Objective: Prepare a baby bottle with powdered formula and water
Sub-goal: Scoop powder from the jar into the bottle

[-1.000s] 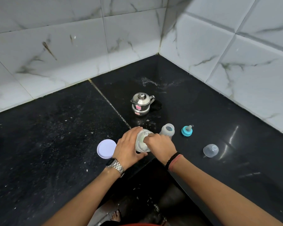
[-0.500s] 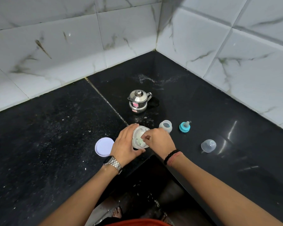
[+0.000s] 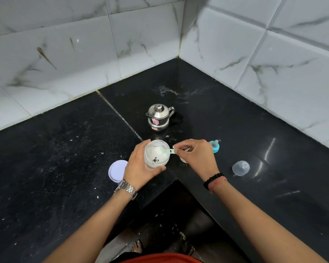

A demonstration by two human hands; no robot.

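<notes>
Formula jar [image 3: 156, 154] in left hand [image 3: 141, 168]; right hand [image 3: 196, 154] pinches scoop [image 3: 166, 151].

Bare black counter [image 3: 51, 160] spreads wide to the left, with only a white lid [image 3: 116, 171] lying near the left hand [image 3: 141, 168]. Behind the hands, a steel kettle [image 3: 158, 117] stands in the way toward the tiled corner. To the right, a teal bottle top [image 3: 216, 146] and a clear cap [image 3: 240, 168] sit well apart, with open counter between them and beyond.
</notes>
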